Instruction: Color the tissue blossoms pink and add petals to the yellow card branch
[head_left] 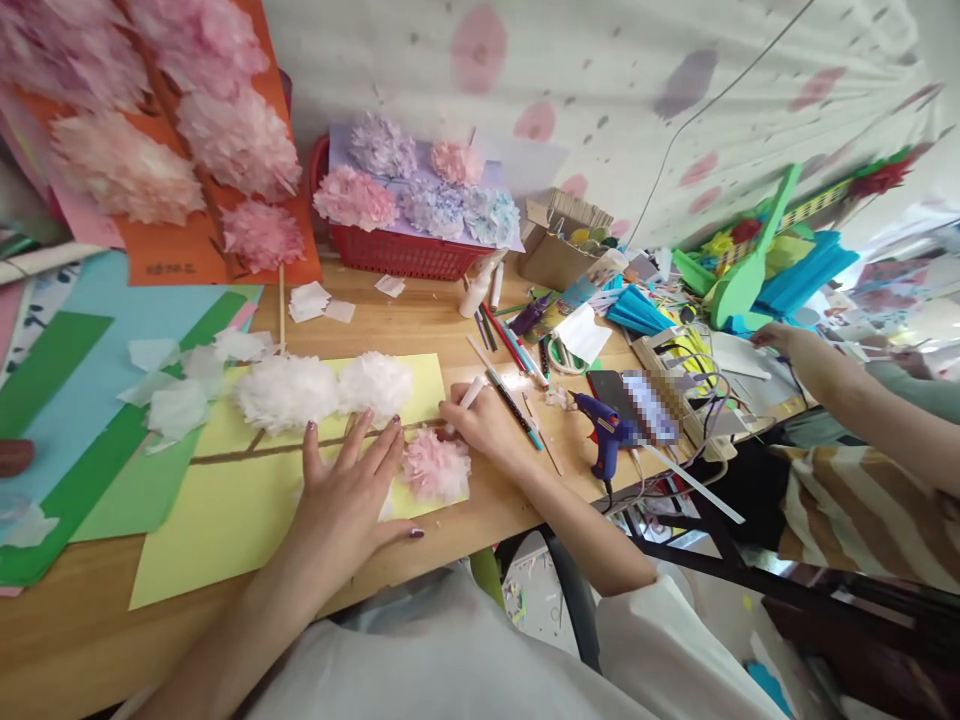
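On the table lies a yellow paper sheet (217, 525) with a brown branch line (262, 450) across it. Two white tissue paper pompoms (289, 390) sit above the line, and a pink tissue paper pompom (435, 466) lies below its right end. My left hand (349, 490) rests on the sheet with fingers spread, holding nothing. Beside the pink pompom, at the sheet's right end, my right hand (480, 425) grips a white marker (474, 391). Its tip is hidden by my fingers.
A red basket (405, 255) holding a card with tissue flowers stands behind. Pens, a blue glue gun (602, 435), a phone (645, 405) and cables lie to the right. Another person's hand (784, 340) reaches in at right. Green and blue sheets (97, 400) lie left.
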